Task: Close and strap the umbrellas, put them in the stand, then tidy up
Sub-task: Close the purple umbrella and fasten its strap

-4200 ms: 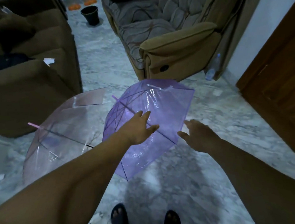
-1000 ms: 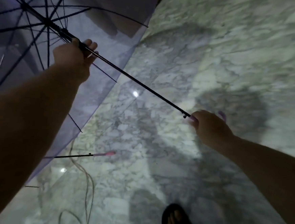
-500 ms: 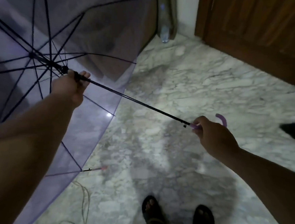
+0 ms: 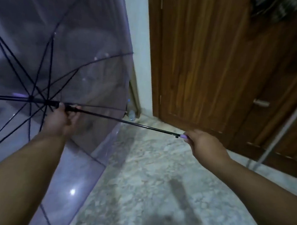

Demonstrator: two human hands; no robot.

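I hold an open, see-through purple umbrella (image 4: 86, 75) sideways, its canopy filling the left of the view and its black ribs spread. My left hand (image 4: 61, 121) grips the black shaft at the runner, just right of the rib hub. The thin shaft (image 4: 125, 122) runs right and slightly down to the purple handle, where my right hand (image 4: 204, 143) is closed around it. Most of the handle is hidden inside that hand. The second umbrella and the stand are out of view.
A dark wooden door (image 4: 210, 64) stands ahead on the right beside a white wall strip (image 4: 139, 40). A plastic bottle (image 4: 131, 113) sits on the marble floor (image 4: 156, 184) at the wall's foot. A pale pole (image 4: 285, 130) leans at the far right.
The view has tilted up from the floor toward the door. The umbrella has risen, its shaft lying nearly level. Both hands keep their grips on the runner and the handle.
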